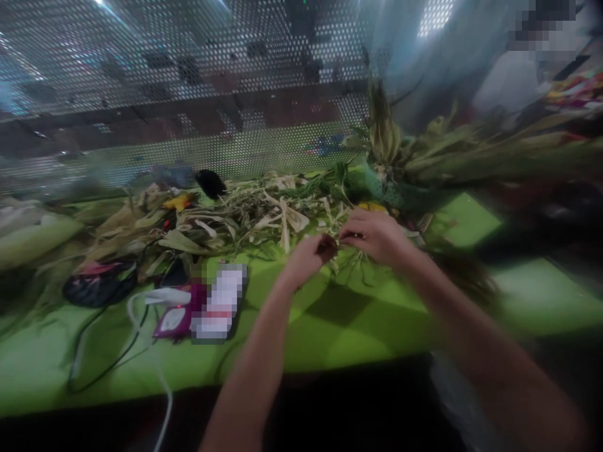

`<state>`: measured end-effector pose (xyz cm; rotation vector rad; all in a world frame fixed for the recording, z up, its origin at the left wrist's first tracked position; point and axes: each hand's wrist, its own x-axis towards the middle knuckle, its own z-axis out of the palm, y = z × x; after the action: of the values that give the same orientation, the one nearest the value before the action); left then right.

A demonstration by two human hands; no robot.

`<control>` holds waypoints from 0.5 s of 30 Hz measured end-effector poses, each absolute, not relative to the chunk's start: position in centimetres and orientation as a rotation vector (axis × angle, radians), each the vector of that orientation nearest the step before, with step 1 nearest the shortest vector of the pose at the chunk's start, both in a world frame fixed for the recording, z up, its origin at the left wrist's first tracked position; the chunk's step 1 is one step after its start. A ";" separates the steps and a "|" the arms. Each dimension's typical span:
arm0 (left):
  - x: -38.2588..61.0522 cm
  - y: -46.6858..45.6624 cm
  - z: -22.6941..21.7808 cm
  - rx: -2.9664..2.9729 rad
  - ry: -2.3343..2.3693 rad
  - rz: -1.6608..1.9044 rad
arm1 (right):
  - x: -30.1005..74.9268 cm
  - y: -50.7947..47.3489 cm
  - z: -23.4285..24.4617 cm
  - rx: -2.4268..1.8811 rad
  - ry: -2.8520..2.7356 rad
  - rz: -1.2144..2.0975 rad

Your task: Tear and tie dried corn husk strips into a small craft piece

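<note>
My left hand (308,254) and my right hand (374,235) meet over a bright green table (330,326), fingers pinched together on thin dried leaf strips (346,254) that hang down between them. Just beyond my hands lies a loose heap of pale dried leaves and husks (254,220). The frame is blurred by motion, so the exact piece that each hand holds is hard to make out.
A perforated metal screen (188,81) stands behind the table. Longer green-brown leaves (452,150) pile up at the back right. A dark pouch (98,285), a magenta device (176,314) with a white cable (151,351) and a black cable lie at the left. A person stands at the far right.
</note>
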<state>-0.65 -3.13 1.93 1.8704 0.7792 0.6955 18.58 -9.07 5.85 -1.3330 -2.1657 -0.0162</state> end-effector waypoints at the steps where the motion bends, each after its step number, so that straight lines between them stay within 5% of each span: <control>1: -0.8 -3.4 2.2 1.875 0.728 0.663 | 18.8 -8.9 6.0 -1.309 -2.157 0.069; 8: -1.2 -3.8 3.0 1.361 0.539 0.724 | 19.1 -7.8 5.2 -1.298 -1.789 0.539; 15: -0.1 -2.9 1.9 1.119 0.699 0.987 | 17.2 -8.4 4.3 -1.262 -1.972 0.125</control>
<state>-0.11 -2.86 1.90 1.1195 0.6989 0.9867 17.23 -8.43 4.29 -1.2618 -1.9723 0.1245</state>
